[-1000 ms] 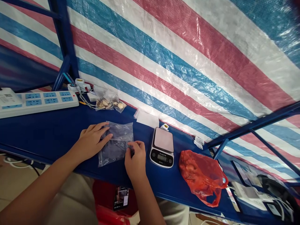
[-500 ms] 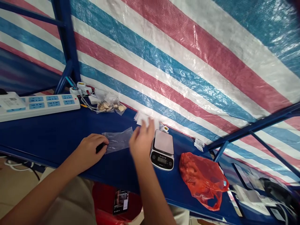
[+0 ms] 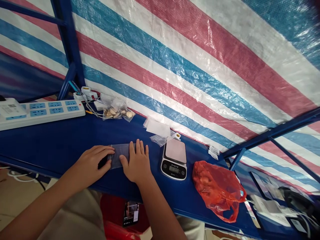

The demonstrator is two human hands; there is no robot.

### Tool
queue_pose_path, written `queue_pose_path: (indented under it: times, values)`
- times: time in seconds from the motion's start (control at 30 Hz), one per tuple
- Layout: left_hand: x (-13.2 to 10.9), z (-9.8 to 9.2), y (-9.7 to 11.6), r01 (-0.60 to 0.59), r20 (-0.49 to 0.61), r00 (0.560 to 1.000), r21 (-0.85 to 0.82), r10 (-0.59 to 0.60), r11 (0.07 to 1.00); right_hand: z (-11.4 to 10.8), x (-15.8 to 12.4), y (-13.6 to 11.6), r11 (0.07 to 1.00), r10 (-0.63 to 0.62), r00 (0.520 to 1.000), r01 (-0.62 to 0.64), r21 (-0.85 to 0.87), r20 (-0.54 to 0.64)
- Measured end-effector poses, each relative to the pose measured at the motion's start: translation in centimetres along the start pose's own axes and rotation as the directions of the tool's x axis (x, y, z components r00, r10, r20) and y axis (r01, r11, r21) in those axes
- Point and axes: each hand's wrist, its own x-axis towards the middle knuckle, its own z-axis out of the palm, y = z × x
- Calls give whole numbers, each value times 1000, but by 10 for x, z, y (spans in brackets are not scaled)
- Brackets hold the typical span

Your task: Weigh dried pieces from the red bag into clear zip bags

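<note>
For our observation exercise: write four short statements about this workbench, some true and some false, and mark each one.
1. The left hand and right hand both touch the clear plastic bag on the blue bench. True.
2. Something lies on the platform of the digital scale. False: its platform is bare.
3. The red plastic bag lies to the right of the scale. True.
4. The power strip sits between the scale and the red bag. False: it lies at the far left of the bench.
</note>
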Motion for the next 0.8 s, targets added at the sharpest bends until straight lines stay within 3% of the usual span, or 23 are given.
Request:
queue_pose_path:
  times: [0.53, 0.8]
  values:
    - [-1, -3, 0, 50, 4, 999, -12, -50, 999, -2, 0, 11, 995, 89, 995, -90, 43, 43]
    - [6, -11, 13, 200, 13, 980, 62, -201, 978, -2, -3, 8, 993, 108, 994, -108, 54, -5]
